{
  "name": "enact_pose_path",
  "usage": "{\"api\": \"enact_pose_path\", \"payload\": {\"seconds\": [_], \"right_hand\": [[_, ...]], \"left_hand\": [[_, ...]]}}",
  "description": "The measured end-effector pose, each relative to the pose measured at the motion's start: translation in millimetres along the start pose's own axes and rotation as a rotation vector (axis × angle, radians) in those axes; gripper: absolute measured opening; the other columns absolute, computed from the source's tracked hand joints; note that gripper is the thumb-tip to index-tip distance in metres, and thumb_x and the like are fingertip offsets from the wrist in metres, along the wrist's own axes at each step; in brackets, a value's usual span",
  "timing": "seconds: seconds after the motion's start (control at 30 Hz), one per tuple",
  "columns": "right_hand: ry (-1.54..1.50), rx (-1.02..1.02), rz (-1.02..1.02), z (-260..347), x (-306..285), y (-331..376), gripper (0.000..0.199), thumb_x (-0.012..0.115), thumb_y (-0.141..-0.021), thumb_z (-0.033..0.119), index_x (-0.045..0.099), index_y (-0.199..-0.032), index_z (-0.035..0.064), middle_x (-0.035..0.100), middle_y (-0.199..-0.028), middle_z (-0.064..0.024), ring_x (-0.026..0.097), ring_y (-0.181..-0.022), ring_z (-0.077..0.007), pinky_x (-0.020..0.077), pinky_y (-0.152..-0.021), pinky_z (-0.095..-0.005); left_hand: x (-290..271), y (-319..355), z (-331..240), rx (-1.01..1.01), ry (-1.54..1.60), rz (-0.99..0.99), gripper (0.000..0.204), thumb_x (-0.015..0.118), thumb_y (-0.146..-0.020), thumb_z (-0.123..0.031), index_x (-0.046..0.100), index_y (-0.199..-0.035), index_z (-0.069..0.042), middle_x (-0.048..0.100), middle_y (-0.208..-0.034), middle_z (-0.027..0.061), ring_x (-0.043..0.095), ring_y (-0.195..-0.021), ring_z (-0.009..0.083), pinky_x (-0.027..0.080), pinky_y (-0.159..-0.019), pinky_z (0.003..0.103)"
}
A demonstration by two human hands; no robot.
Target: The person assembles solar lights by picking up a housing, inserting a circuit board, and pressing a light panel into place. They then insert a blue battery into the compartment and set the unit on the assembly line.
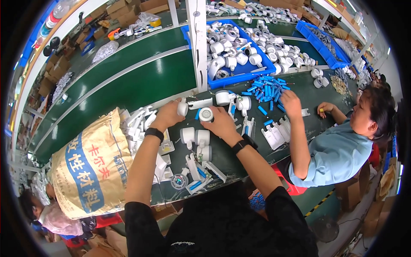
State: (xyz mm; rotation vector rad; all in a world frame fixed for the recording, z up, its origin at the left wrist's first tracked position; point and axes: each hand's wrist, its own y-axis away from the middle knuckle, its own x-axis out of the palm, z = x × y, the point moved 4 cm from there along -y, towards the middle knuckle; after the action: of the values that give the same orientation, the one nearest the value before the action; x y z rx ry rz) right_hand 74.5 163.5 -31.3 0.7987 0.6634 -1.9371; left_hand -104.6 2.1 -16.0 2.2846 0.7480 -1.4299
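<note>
My left hand (168, 115) grips a white cylindrical fan housing (183, 108) at its side. In my right hand (221, 123) is a white round fan head (206, 114), its slotted grille facing up. Between and beyond the hands lies a white handle shell (200, 103), with a blue battery cell close by. Several white fan heads (201, 138) sit on the bench below the hands. Nearer to me are open handle shells (196, 171) with blue cells and a fan head (179, 181) showing its round inner face. Fingertips are partly hidden behind the parts.
A large printed sack (92, 165) stands at left beside piled white shells (138, 124). Blue cells (269, 90) are heaped ahead, below a blue crate (269, 70) of fan heads. At right, a co-worker (338, 137) in a light blue shirt reaches over the bench.
</note>
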Motion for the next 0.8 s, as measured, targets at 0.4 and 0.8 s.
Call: {"api": "enact_pose_path", "payload": {"seconds": [0.4, 0.8], "right_hand": [[-0.346, 0.005, -0.098, 109.1, 67.0, -161.0, 0.043, 0.079, -0.075, 0.040, 0.066, -0.096, 0.0048, 0.071, -0.095, -0.0208, 0.069, -0.094, -0.0407, 0.0537, -0.079, -0.0481], [-0.037, -0.440, -0.331, 105.4, 95.9, -168.8, 0.052, 0.080, -0.080, 0.026, 0.060, -0.122, 0.0006, 0.063, -0.124, -0.0235, 0.060, -0.117, -0.0415, 0.0516, -0.094, -0.0529]], "left_hand": [[-95.1, -84.1, 102.6, -0.243, -0.067, -0.219, 0.068, 0.085, -0.063, -0.032, 0.064, -0.122, -0.004, 0.071, -0.111, 0.0255, 0.068, -0.108, 0.0419, 0.055, -0.094, 0.047], [-83.6, -63.5, 206.8, -0.742, -0.379, -0.363, 0.088, 0.091, -0.069, -0.036, 0.047, -0.137, -0.001, 0.060, -0.125, 0.0241, 0.061, -0.119, 0.0406, 0.055, -0.095, 0.050]]}}
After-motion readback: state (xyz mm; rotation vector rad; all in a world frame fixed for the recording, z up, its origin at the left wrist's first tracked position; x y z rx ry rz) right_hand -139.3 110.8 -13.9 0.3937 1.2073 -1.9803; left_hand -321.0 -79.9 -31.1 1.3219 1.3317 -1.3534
